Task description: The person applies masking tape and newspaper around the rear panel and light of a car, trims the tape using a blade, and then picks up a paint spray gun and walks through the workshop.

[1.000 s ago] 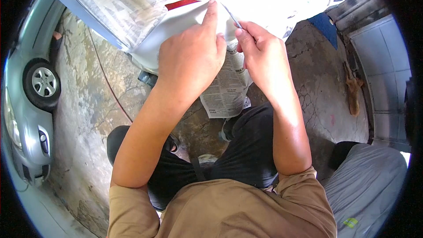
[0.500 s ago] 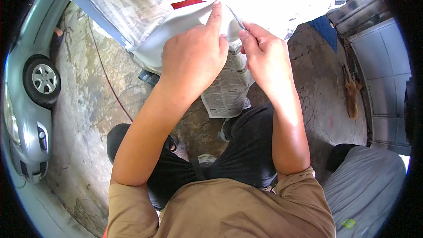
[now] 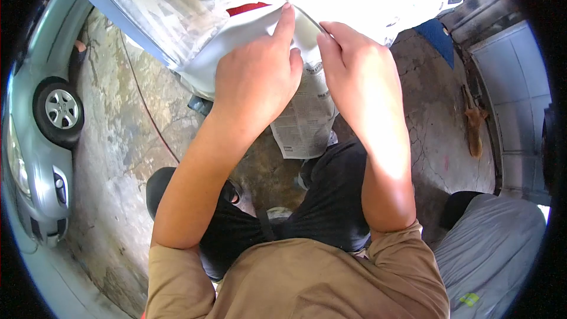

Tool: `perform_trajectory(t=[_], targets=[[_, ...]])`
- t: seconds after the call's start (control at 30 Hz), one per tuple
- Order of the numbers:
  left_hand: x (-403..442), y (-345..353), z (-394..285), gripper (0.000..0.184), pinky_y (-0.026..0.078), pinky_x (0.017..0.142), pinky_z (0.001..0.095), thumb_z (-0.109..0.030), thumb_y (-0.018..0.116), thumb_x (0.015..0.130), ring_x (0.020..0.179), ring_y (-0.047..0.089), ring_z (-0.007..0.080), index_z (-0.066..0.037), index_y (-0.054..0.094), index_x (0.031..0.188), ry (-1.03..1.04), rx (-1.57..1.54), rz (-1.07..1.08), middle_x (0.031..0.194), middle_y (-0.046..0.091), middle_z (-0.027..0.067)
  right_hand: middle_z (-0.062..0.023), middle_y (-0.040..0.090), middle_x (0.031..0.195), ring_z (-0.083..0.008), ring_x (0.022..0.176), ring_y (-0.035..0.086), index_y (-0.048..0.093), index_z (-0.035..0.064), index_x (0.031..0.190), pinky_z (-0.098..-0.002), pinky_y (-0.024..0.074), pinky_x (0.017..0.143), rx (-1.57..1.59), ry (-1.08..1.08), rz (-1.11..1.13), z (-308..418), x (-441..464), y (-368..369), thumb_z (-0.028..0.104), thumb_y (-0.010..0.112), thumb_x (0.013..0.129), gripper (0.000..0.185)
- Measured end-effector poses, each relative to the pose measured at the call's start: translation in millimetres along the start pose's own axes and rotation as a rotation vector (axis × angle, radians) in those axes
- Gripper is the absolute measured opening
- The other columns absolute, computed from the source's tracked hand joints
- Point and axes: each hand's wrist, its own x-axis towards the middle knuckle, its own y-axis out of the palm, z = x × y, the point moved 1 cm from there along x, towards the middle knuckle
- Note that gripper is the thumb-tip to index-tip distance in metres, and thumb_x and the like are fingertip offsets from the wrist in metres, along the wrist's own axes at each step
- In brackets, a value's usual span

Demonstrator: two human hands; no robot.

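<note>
My left hand (image 3: 257, 74) has its index finger stretched out, the fingertip pressing on a bright white vehicle body panel (image 3: 207, 62) beside a red patch (image 3: 248, 8). Its thumb stands apart from that finger, and the other fingers are mostly hidden underneath. To the right, my right hand (image 3: 361, 62) pinches the end of a thin, narrow strip (image 3: 308, 18), which looks like tape and runs towards my left fingertip. Glare hides much of the panel's surface. A newspaper sheet (image 3: 304, 118) hangs down from the panel below my hands.
A silver car (image 3: 44, 165) is parked at the left. A hose (image 3: 142, 97) lies across the cracked concrete floor (image 3: 112, 142). Clear plastic sheeting (image 3: 159, 9) covers part of the panelled vehicle. A brown animal (image 3: 474, 130) lies at the right; a person's grey-clothed leg (image 3: 502, 254) is close by.
My right hand has shifted slightly right and upward and turned, its thumb now straighter, still pinching the strip. My left fingertip stays at nearly the same spot.
</note>
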Motion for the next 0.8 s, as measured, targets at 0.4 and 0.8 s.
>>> perform_trajectory(t=[0.4,0.8], targets=[[-3.4,-14.1,-6.8,0.051,0.055,0.072,0.0487,-0.024,0.060,0.097,0.081,0.070,0.0368,-0.005,0.054,0.144,-0.059,-0.035,0.065,0.088,0.071,0.0168,-0.0138,0.067,0.077,-0.0256,0.071,0.065,0.067,0.0019,0.103,-0.0384,0.0506,0.069,0.504,0.367,-0.073,-20.2,12.6,24.1,0.021,0.062,0.096,0.021],[-11.2,-22.0,5.2,0.047,0.055,0.079,0.0488,-0.025,0.057,0.097,0.088,0.071,0.0379,-0.003,0.059,0.139,-0.094,-0.070,0.047,0.104,0.073,0.0180,-0.0204,0.072,0.087,-0.0403,0.083,0.071,0.067,0.0020,0.100,-0.0494,0.0553,0.076,0.241,0.285,-0.184,-4.9,32.2,50.1,0.022,0.065,0.094,0.021]])
